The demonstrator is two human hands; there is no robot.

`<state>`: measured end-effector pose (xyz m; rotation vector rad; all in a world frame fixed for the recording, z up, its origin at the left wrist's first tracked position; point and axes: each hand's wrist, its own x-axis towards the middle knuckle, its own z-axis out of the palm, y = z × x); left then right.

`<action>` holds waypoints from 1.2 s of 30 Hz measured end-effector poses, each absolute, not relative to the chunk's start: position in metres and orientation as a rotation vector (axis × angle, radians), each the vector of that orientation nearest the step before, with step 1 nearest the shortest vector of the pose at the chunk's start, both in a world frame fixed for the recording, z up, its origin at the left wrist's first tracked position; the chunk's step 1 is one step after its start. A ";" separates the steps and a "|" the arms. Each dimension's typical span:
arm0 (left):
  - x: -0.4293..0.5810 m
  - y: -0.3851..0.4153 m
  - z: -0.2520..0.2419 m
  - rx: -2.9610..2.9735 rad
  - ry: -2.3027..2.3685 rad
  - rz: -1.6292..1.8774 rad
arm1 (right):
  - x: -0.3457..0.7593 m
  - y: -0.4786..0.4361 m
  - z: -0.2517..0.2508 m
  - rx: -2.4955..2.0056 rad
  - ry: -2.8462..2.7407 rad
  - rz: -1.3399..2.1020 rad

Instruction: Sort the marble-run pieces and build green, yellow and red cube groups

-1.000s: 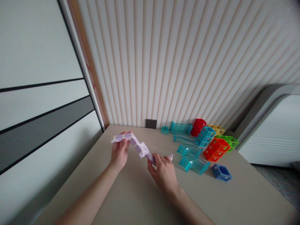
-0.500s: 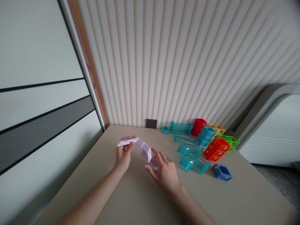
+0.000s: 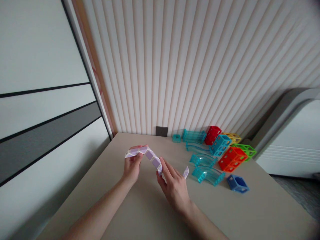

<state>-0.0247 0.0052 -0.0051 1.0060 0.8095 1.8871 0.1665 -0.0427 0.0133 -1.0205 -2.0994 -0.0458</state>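
Note:
A lilac and white snake puzzle (image 3: 150,155), made of hinged wedge segments, is held above the table between both hands. My left hand (image 3: 131,167) is closed round its left part, thumb in front and fingers behind. From there the chain bends and slopes down to the right. My right hand (image 3: 174,184) is closed on the lower right stretch, its thumb and fingers pinching a segment. That hand hides part of the chain, and a pointed end sticks out beyond the knuckles on the right.
Clear teal track pieces (image 3: 208,175) lie right of my hands. Behind them stand a red block frame (image 3: 232,159), a light blue one (image 3: 221,145) and others. A blue hexagonal ring (image 3: 237,183) sits near the right. A dark socket (image 3: 162,131) is on the ribbed wall behind the table (image 3: 150,213).
My right hand has closed on the snake puzzle, where its fingers were spread before. The right part of the chain has turned, and its end now shows past the right hand.

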 end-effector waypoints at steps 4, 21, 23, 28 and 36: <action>-0.030 0.005 -0.002 1.050 0.848 1.902 | 0.165 -0.045 0.010 -1.037 -2.090 -0.005; -0.025 -0.006 0.019 1.185 1.139 1.972 | 0.170 -0.047 0.015 -1.157 -2.182 -0.442; -0.027 -0.006 0.021 1.193 1.178 1.973 | 0.171 -0.048 0.018 -1.129 -2.195 -0.493; -0.029 -0.005 0.019 1.193 1.212 1.915 | 0.173 -0.046 0.019 -1.090 -2.195 -0.527; -0.027 -0.005 0.016 1.314 1.101 1.828 | 0.174 -0.041 0.016 -1.104 -2.160 -0.451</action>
